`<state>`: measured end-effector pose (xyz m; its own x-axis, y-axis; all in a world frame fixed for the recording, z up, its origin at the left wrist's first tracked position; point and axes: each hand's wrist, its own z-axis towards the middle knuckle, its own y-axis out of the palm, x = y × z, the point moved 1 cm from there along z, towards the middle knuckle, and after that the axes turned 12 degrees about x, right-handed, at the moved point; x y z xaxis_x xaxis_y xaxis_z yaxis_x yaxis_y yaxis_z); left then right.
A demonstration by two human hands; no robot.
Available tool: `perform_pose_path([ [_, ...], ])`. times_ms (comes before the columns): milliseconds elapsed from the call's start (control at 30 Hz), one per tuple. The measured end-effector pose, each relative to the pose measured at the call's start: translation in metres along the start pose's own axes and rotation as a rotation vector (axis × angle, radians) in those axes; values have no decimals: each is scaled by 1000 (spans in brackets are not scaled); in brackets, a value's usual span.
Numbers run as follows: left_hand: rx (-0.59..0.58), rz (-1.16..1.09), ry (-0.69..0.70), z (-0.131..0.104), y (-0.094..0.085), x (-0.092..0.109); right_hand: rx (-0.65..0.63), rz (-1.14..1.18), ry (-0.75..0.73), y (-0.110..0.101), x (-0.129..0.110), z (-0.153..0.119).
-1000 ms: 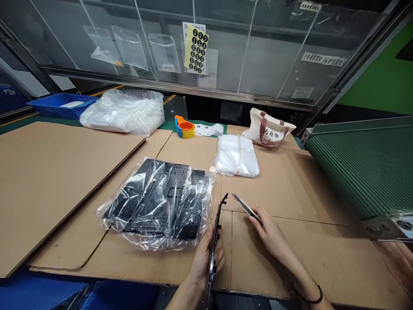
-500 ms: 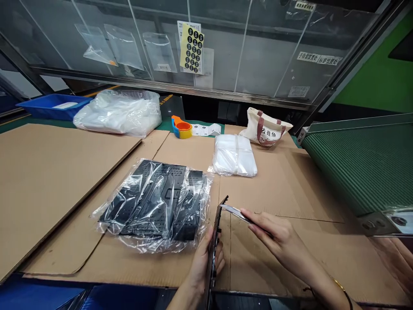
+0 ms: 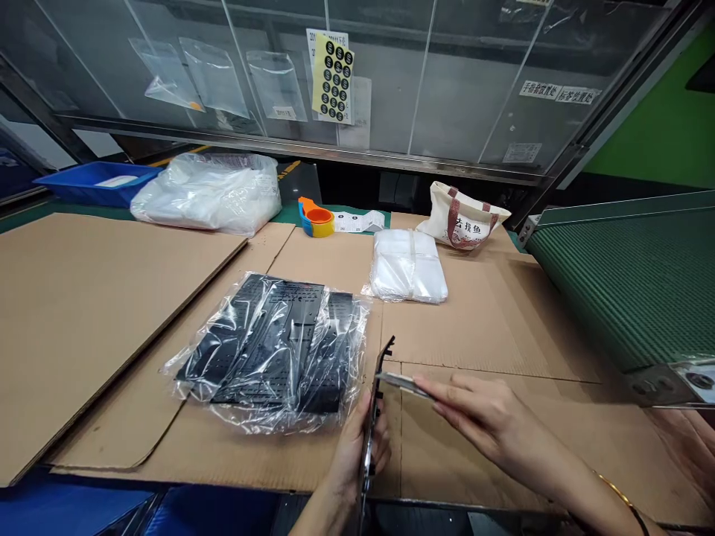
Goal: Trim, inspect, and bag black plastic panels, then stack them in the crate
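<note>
A thin black panel (image 3: 369, 439) stands on edge near the table's front, with small tabs along its right side. My left hand (image 3: 357, 443) is closed round its lower part. In my right hand (image 3: 483, 413) is a slim silver blade tool (image 3: 403, 383), pinched between the fingers, its tip at the upper edge of the panel. Left of my hands, clear plastic bags (image 3: 279, 350) holding flat black panels lie on the cardboard.
A raised cardboard sheet (image 3: 112, 298) covers the left. Behind are a blue tray (image 3: 100, 186), a stuffed plastic bag (image 3: 209, 195), an orange tape dispenser (image 3: 318, 217), a bundle of clear bags (image 3: 410, 266) and a cloth bag (image 3: 466, 216). A green conveyor (image 3: 637, 275) stands right.
My right hand has moved the blade tool a little down along the edge of the black panel. My left hand keeps its hold. The view has shifted slightly.
</note>
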<state>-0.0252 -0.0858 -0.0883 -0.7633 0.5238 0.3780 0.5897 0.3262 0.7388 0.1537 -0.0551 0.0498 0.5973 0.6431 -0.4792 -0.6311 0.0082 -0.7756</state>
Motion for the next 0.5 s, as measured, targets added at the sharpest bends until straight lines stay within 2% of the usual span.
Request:
perform_pose_path([
  [100, 69, -49, 13, -2, 4, 0, -4, -3, -19, 1, -2, 0],
  [167, 75, -56, 18, -1, 4, -2, 19, -26, -14, 0, 1, 2],
  [333, -29, -91, 29, 2, 0, -4, 84, -95, -12, 0, 9, 10],
  [500, -142, -107, 7, 5, -2, -3, 37, -71, -9, 1, 6, 7],
])
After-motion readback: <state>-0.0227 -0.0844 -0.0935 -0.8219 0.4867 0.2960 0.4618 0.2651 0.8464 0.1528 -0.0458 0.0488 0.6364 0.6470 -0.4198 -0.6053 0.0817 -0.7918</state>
